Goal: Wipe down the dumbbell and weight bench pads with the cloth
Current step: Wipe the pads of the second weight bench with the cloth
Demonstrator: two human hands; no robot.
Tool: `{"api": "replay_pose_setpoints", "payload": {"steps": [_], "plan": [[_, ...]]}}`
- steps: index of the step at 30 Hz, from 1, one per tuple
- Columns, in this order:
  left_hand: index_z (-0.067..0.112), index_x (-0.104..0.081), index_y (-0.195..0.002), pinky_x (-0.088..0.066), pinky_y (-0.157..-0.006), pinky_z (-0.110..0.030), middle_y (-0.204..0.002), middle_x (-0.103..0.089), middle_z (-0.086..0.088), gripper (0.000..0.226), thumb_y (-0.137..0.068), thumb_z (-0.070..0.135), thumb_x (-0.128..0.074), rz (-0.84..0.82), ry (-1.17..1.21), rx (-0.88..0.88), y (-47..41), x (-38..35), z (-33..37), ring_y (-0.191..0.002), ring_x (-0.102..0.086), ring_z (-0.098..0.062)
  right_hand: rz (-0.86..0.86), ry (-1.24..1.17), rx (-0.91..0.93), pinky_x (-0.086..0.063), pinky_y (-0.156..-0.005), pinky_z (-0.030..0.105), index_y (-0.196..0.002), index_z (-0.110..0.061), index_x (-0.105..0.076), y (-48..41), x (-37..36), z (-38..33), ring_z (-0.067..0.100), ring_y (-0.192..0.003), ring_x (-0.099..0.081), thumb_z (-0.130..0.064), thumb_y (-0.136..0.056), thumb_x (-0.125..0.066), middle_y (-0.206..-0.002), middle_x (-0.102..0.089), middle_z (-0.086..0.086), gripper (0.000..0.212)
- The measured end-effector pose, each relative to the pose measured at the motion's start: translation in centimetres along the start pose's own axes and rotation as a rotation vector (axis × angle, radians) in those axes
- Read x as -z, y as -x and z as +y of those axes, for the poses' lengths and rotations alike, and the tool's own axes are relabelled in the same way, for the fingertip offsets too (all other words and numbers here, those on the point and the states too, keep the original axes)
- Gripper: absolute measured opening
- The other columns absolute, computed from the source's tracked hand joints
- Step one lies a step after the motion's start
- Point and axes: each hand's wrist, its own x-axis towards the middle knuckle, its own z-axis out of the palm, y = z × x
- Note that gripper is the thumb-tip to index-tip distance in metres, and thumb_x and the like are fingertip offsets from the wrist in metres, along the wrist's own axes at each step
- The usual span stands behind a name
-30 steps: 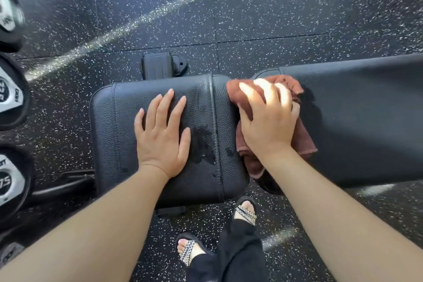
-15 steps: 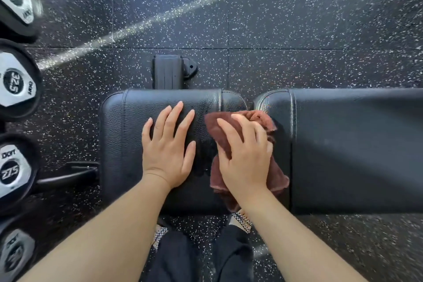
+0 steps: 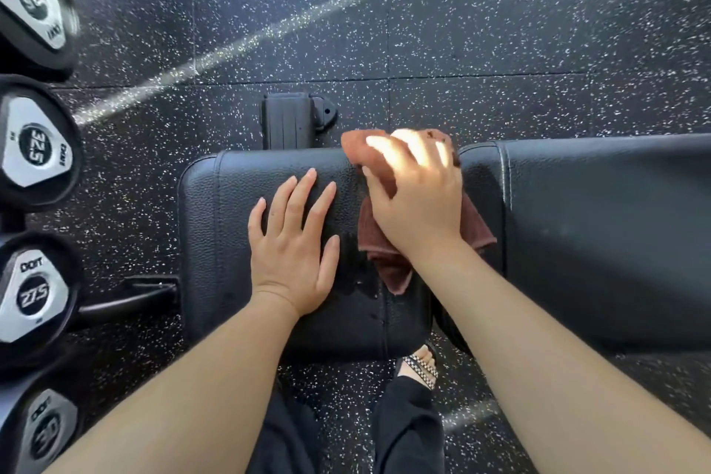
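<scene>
A black seat pad (image 3: 227, 227) of the weight bench lies below me, with the longer back pad (image 3: 600, 235) to its right across a narrow gap. My left hand (image 3: 296, 246) rests flat on the seat pad, fingers spread. My right hand (image 3: 417, 200) presses a brown cloth (image 3: 388, 265) onto the seat pad's right end, its fingertips at the far edge in a patch of sunlight. A damp dark patch (image 3: 358, 281) shows on the pad between my hands.
Several dumbbell ends (image 3: 36, 150) marked with weights line the left edge. A bench foot (image 3: 286, 123) sticks out beyond the seat pad, and a metal frame bar (image 3: 127, 300) runs left. My sandalled foot (image 3: 419, 366) stands on speckled rubber floor (image 3: 423, 31).
My right hand slid the cloth from the gap onto the seat pad, then pushed it toward the far edge. My left hand stayed flat in place.
</scene>
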Motion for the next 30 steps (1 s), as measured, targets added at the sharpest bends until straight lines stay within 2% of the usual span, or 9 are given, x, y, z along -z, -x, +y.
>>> {"api": "replay_pose_setpoints", "payload": {"steps": [6, 12, 17, 21, 24, 30], "plan": [[0.022, -0.030, -0.143, -0.013, -0.109, -0.048, -0.152, -0.027, -0.005, 0.062, -0.084, 0.040, -0.036, 0.019, 0.000, -0.015, -0.1, -0.4, -0.2, -0.137, -0.023, -0.025, 0.052, 0.039, 0.019, -0.043, -0.080, 0.043, -0.117, -0.029, -0.062, 6.6, -0.6, 0.1, 0.029, -0.115, -0.050, -0.028, -0.077, -0.062, -0.125, -0.057, 0.000, 0.039], [0.022, -0.033, -0.143, -0.014, -0.110, -0.048, -0.152, -0.029, -0.004, 0.059, -0.086, 0.041, -0.037, 0.032, 0.034, -0.020, 0.1, -0.1, -0.2, -0.138, -0.022, -0.023, 0.056, 0.028, 0.019, -0.045, -0.081, 0.045, -0.116, -0.027, -0.063, 6.7, -0.2, -0.2, 0.031, -0.116, -0.049, -0.027, -0.080, -0.065, -0.124, -0.058, 0.001, 0.036], [0.021, -0.032, -0.144, -0.012, -0.111, -0.048, -0.155, -0.023, -0.002, 0.058, -0.090, 0.040, -0.036, -0.067, 0.124, -0.124, -0.1, 1.4, -1.7, -0.141, -0.020, -0.022, 0.067, 0.058, 0.043, -0.044, -0.081, 0.047, -0.115, -0.025, -0.065, 6.0, -0.1, -1.0, 0.033, -0.115, -0.050, -0.029, -0.083, -0.065, -0.123, -0.059, 0.002, 0.032], [0.021, -0.042, -0.139, -0.024, -0.108, -0.048, -0.148, -0.037, -0.003, 0.053, -0.089, 0.037, -0.033, -0.084, 0.019, -0.318, -2.6, 3.3, -6.6, -0.134, -0.035, -0.026, 0.050, 0.125, 0.045, -0.040, -0.081, 0.046, -0.115, -0.027, -0.064, 3.9, -1.5, -3.6, 0.033, -0.116, -0.048, -0.033, -0.084, -0.061, -0.124, -0.058, 0.001, 0.031], [0.020, -0.043, -0.138, -0.025, -0.108, -0.047, -0.142, -0.042, -0.009, 0.055, -0.089, 0.042, -0.032, -0.088, 0.010, -0.250, -5.2, 3.5, -8.4, -0.131, -0.036, -0.030, 0.014, 0.175, 0.004, -0.037, -0.082, 0.044, -0.114, -0.031, -0.061, 0.9, -2.6, -5.1, 0.030, -0.115, -0.046, -0.039, -0.086, -0.057, -0.123, -0.056, -0.002, 0.029], [0.021, -0.048, -0.132, -0.029, -0.101, -0.040, -0.123, -0.055, -0.004, 0.052, -0.087, 0.044, -0.034, -0.032, 0.075, -0.199, -5.8, 2.8, -9.0, -0.114, -0.049, -0.028, -0.033, 0.251, 0.020, -0.038, -0.076, 0.043, -0.104, -0.027, -0.062, -2.8, -3.1, -5.0, 0.031, -0.101, -0.051, -0.042, -0.085, -0.054, -0.106, -0.059, -0.001, 0.025]]}}
